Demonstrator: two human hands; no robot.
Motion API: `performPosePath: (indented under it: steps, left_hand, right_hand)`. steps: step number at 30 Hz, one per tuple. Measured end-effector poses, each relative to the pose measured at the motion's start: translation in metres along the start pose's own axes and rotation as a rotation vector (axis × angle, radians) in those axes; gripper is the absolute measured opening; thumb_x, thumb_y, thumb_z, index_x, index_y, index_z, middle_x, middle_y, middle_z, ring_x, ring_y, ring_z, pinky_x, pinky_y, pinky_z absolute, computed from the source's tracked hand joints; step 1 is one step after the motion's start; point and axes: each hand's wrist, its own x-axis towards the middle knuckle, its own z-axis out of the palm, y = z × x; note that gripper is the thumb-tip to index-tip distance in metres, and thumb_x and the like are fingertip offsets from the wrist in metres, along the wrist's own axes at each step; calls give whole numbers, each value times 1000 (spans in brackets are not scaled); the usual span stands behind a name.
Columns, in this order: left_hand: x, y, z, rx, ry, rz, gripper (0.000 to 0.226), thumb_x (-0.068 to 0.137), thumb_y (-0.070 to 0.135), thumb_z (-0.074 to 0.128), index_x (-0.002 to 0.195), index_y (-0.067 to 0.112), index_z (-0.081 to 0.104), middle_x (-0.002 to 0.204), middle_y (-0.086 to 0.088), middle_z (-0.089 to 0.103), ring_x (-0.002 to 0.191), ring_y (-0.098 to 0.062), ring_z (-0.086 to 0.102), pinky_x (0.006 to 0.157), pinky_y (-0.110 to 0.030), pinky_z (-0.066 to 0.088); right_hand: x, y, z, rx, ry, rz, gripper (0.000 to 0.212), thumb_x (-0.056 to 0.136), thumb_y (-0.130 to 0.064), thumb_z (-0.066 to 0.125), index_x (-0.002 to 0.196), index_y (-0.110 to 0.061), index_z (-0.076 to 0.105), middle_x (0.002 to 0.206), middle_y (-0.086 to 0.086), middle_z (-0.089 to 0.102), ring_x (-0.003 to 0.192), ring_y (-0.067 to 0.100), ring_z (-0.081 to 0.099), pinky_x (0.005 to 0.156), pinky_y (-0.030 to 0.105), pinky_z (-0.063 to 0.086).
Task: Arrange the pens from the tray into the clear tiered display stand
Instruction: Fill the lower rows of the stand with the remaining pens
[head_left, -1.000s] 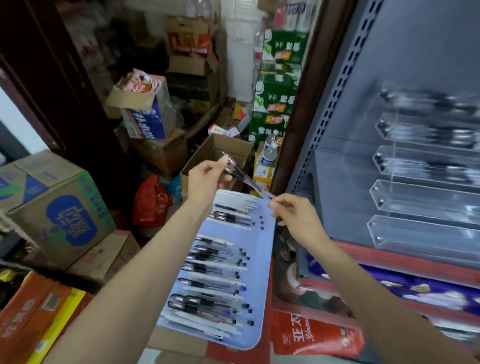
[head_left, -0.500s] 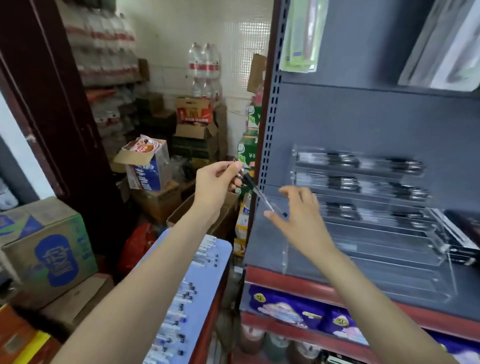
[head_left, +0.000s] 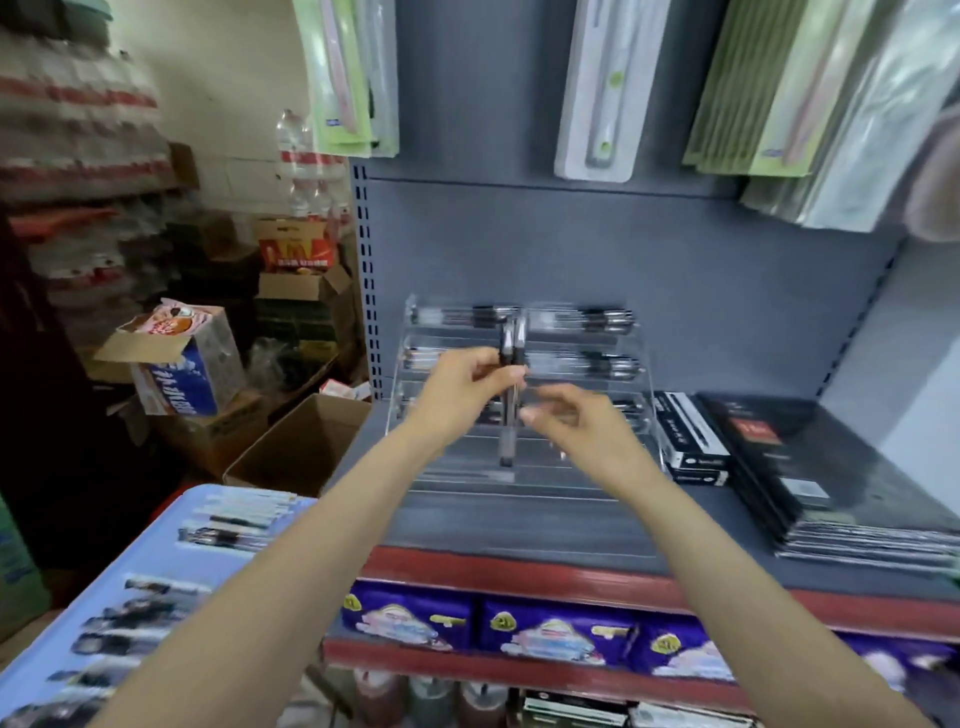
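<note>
The clear tiered display stand (head_left: 641, 364) sits on the grey shelf, its upper tiers lined with black-capped pens (head_left: 587, 318). In front of it my left hand (head_left: 465, 382) pinches a small bunch of pens (head_left: 511, 343), held nearly upright with the caps up. Just to its right, my right hand (head_left: 576, 428) has its fingers loosely curled close to the bunch's lower part; the blur hides whether it touches them. At the lower left, the light blue tray (head_left: 171, 512) carries several more pens (head_left: 228, 535) lying in rows.
Black boxed goods (head_left: 691, 441) and stacked dark packs (head_left: 831, 478) lie on the shelf right of the stand. Packaged items hang above. Purple packs fill the shelf below. Cardboard boxes and bottled drinks crowd the floor and wall at the left.
The view has swung right to face the stand. Both hands moved right with the pens, from beside the shelf post to in front of the stand. The pens turned from slanted to nearly upright.
</note>
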Motion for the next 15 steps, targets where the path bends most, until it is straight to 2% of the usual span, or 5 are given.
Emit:
performPosePath:
  steps: [4, 7, 10, 12, 15]
  left_hand:
    - [17, 9, 27, 369, -219, 92, 23, 89, 21, 59, 79, 1, 64, 74, -19, 64, 67, -25, 56, 68, -36, 43]
    - [27, 15, 48, 401, -288, 134, 18, 89, 16, 59, 74, 8, 60, 62, -9, 55, 60, -17, 46, 61, -34, 36]
    - [41, 12, 58, 436, -144, 198, 17, 89, 17, 60, 86, 2, 67, 75, -11, 55, 70, -22, 50, 66, -32, 36]
    - [50, 7, 60, 437, 4, 216, 19, 88, 15, 62, 103, 8, 70, 86, -9, 51, 77, -20, 49, 69, -22, 32]
    - [58, -3, 67, 496, -15, 211, 30, 85, 15, 66, 115, 16, 65, 88, 0, 52, 76, -14, 49, 75, -19, 39]
  right_hand:
    - [4, 13, -41, 262, 185, -19, 32, 93, -18, 56, 125, -21, 55, 91, -7, 64, 77, 6, 62, 61, 13, 48]
    - [7, 26, -57, 399, 236, -23, 18, 91, -3, 55, 106, -5, 65, 84, 0, 67, 69, 0, 64, 63, 10, 50]
    - [8, 40, -68, 497, 326, -5, 14, 88, 0, 58, 85, -10, 67, 76, -2, 71, 68, 4, 67, 69, 13, 52]
    - [10, 49, -78, 534, 441, 17, 16, 87, 0, 60, 82, -14, 66, 73, -4, 71, 68, 5, 68, 72, 15, 53]
    - [13, 61, -88, 490, 547, 60, 18, 87, -3, 62, 80, -19, 65, 78, -1, 69, 76, 12, 69, 84, 25, 53]
